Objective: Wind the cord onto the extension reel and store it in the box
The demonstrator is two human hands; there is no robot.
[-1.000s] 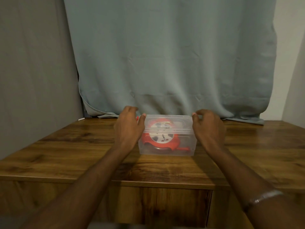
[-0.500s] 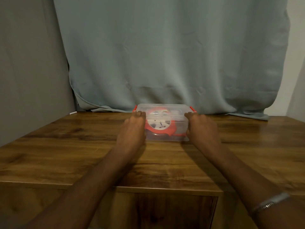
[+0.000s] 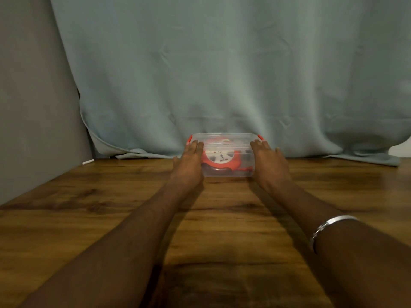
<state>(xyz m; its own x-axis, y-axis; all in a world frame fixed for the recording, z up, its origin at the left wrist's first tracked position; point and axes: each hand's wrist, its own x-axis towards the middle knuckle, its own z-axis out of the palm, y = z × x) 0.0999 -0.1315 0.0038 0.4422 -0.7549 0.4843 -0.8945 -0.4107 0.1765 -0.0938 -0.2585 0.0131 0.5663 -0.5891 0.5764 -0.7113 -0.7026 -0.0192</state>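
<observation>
A clear plastic box [image 3: 244, 163] with its lid on and red clips at both ends stands near the table's far edge, against the curtain. Inside lies the red extension reel [image 3: 219, 157] with its white socket face turned toward me; dark cord shows beneath it. My left hand [image 3: 189, 165] lies flat against the box's left end, fingers straight. My right hand [image 3: 270, 163] presses the right end the same way. Both arms are stretched far forward.
The wooden table [image 3: 111, 218] runs from me to the grey-green curtain [image 3: 222, 74], whose hem drapes onto the tabletop behind the box. A grey wall [image 3: 33, 96] borders the left side. A small white stick [image 3: 88, 162] lies at the far left corner.
Both hands have closed in on the box's ends and slid it away from me to the far edge by the curtain. My arms have stretched out further.
</observation>
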